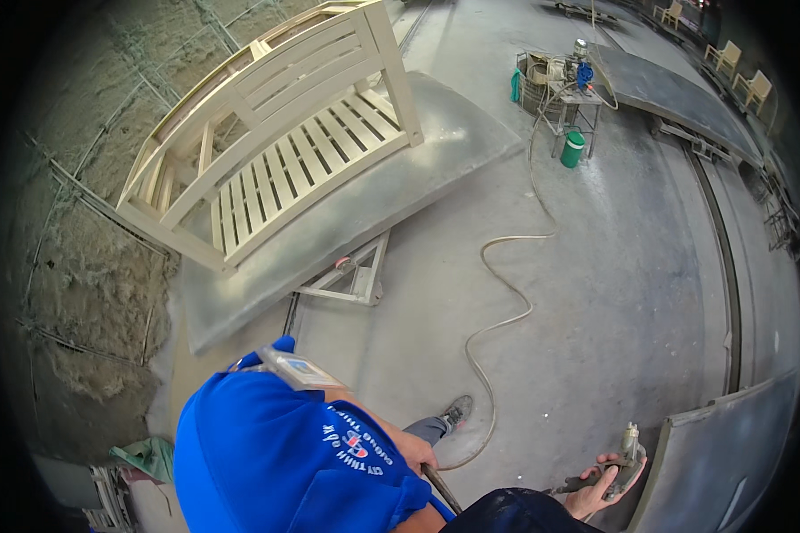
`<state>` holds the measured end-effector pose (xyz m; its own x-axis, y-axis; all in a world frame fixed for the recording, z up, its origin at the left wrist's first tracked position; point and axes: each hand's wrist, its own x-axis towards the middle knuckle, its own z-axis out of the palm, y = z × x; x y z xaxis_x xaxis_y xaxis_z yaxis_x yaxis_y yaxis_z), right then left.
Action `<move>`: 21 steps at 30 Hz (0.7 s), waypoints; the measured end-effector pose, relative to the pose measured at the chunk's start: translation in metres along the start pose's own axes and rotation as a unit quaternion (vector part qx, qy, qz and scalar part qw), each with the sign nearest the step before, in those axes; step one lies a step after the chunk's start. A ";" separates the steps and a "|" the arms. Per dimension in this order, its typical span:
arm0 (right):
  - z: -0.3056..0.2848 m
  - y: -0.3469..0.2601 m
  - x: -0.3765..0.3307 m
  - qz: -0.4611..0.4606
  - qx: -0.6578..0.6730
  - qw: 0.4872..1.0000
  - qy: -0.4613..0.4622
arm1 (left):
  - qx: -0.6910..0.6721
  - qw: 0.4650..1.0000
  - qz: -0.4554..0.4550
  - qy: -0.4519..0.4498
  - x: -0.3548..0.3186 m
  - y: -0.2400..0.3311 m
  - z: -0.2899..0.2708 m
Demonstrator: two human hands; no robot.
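At the lower right, my right hand is closed around a metal spray gun, whose nozzle end points up past my fingers. My left hand, low in the middle, grips a hose. From that hand the pale line snakes over the floor, and a darker stretch of it passes under my arm, where I lose sight of it. A cream-coloured slatted wooden bench stands on a grey platform at the upper left, apart from both hands.
Farther back, a metal stand carries a blue pump-like device, with a green bucket beside it. A dark flat platform lies behind. Near my right hand is a grey panel. Floor rail runs along the right.
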<state>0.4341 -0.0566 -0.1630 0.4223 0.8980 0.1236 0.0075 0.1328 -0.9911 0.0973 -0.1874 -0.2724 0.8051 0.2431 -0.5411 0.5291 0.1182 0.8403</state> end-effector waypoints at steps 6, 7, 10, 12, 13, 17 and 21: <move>0.031 -0.048 0.028 0.008 0.001 0.999 -0.032 | -0.084 0.991 0.077 0.075 0.005 0.031 0.009; 0.038 -0.063 0.028 0.004 -0.003 1.000 -0.026 | -0.105 0.987 0.098 0.078 0.000 0.035 0.009; 0.051 -0.111 0.021 -0.054 -0.025 0.997 -0.048 | -0.150 0.972 0.138 0.120 -0.013 0.045 0.017; 0.052 -0.134 0.012 -0.088 -0.013 0.994 -0.063 | -0.080 0.966 0.163 0.183 -0.015 0.045 0.018; 0.053 -0.149 0.006 -0.103 -0.001 0.992 -0.070 | -0.052 0.961 0.169 0.213 -0.020 0.048 0.022; 0.052 -0.185 -0.007 -0.155 0.032 0.981 -0.116 | -0.012 0.929 0.188 0.319 -0.024 0.052 0.033; 0.075 -0.196 0.013 -0.165 0.091 0.968 -0.167 | -0.084 0.919 0.171 0.346 -0.027 0.067 0.004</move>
<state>0.3704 -0.0392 0.0361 0.1075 0.8754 0.4712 -0.0811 0.4801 -0.8735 0.1121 -0.1902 -0.2015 0.5228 0.8405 -0.1421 0.1816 0.0531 0.9819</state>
